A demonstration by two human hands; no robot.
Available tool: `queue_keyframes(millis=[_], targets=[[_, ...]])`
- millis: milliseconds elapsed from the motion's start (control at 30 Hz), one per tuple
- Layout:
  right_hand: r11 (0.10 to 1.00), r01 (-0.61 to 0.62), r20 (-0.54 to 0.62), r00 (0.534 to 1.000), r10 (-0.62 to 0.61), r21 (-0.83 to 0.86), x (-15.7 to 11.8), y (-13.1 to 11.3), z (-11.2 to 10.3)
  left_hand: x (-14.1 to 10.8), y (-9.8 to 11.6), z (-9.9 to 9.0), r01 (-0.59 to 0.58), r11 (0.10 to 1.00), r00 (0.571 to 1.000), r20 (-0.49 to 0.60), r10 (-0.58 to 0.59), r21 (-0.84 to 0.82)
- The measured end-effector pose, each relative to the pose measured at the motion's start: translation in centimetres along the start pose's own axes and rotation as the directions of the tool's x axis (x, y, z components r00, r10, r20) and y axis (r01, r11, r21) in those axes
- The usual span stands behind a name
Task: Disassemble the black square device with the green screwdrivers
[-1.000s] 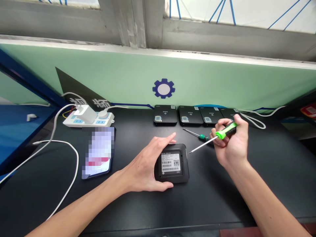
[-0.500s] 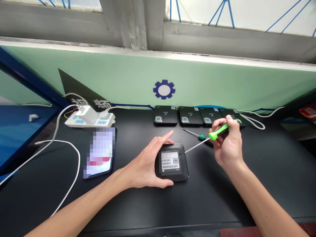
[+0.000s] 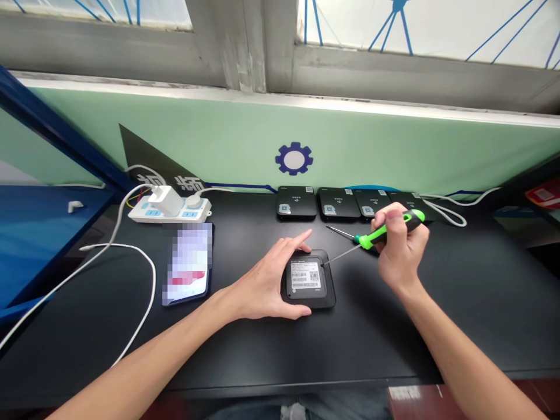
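My left hand [image 3: 262, 282] grips a black square device [image 3: 308, 297] from its left side, with the thumb along the near edge and the fingers along the far edge. The device lies on the table with its white barcode label [image 3: 303, 278] facing up. My right hand [image 3: 399, 248] holds a screwdriver with a green and black handle [image 3: 389, 229]. Its thin steel shaft [image 3: 343, 254] reaches down to the device's upper right corner, where the tip touches the face beside the label. A second screwdriver [image 3: 345, 234], green-collared, lies on the table partly hidden behind the first one's handle and my right hand.
A row of several black devices [image 3: 296, 202] stands along the back of the black table [image 3: 245, 356]. To the left are a white power strip [image 3: 168, 211] with a plug and charger, white cables, and a phone [image 3: 188, 263] pixelated on screen. A green wall panel rises behind.
The screwdriver tip has moved from beside the device onto its upper right corner. The device has turned slightly under my left hand. The view has tilted a little lower.
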State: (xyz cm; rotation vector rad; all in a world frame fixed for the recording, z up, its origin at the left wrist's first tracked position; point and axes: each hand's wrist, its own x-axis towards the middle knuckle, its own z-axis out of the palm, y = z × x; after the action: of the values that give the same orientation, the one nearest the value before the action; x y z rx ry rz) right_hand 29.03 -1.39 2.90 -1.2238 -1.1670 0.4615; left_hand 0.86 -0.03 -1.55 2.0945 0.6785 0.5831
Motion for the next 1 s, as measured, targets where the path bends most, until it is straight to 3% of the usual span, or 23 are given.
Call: queue_keyframes(millis=[133,233,300,367,400,467,567,667,833,1000], targets=[[0.983,0.135,0.233,0.967,-0.103,-0.127,1.2,-2.5,0.0,0.1,-0.2,-0.1,-0.009,1.000,1.000,0.004,0.009,0.002],[0.936,0.265,0.393,0.906,-0.159,-0.233,2.1,-5.6,0.2,0.1,0.0,-0.2,-0.001,1.000,1.000,0.004,0.001,0.011],[0.879,0.365,0.520,0.838,-0.167,-0.306,2.5,-7.7,0.7,0.1,0.3,-0.4,0.004,1.000,1.000,0.001,-0.004,0.016],[0.668,0.586,0.697,0.704,-0.139,-0.458,2.6,-9.5,1.2,0.1,0.4,-0.5,0.001,1.000,1.000,-0.003,-0.001,0.026],[0.563,0.654,0.738,0.666,-0.112,-0.505,2.7,-10.2,1.5,0.1,0.5,-0.6,-0.004,0.999,1.000,-0.006,0.004,0.034],[0.382,0.727,0.765,0.640,-0.074,-0.571,3.0,-11.3,1.7,0.0,0.5,-0.7,-0.006,0.998,1.000,-0.011,0.007,0.058],[0.242,0.769,0.785,0.617,-0.045,-0.591,3.6,-12.0,1.3,-0.1,0.3,-0.9,0.013,0.996,1.000,-0.009,-0.012,0.085],[0.241,0.792,0.813,0.582,-0.019,-0.561,4.1,-12.0,0.3,-0.1,0.1,-1.0,0.043,0.995,0.999,-0.004,-0.043,0.093],[0.313,0.753,0.793,0.609,0.000,-0.578,3.8,-12.2,0.0,0.0,0.0,-1.0,0.036,0.994,0.999,-0.010,-0.035,0.104],[0.356,0.811,0.846,0.525,-0.092,-0.464,3.6,-12.1,0.4,0.0,-0.1,-1.0,0.035,0.995,0.999,-0.011,-0.034,0.096]])
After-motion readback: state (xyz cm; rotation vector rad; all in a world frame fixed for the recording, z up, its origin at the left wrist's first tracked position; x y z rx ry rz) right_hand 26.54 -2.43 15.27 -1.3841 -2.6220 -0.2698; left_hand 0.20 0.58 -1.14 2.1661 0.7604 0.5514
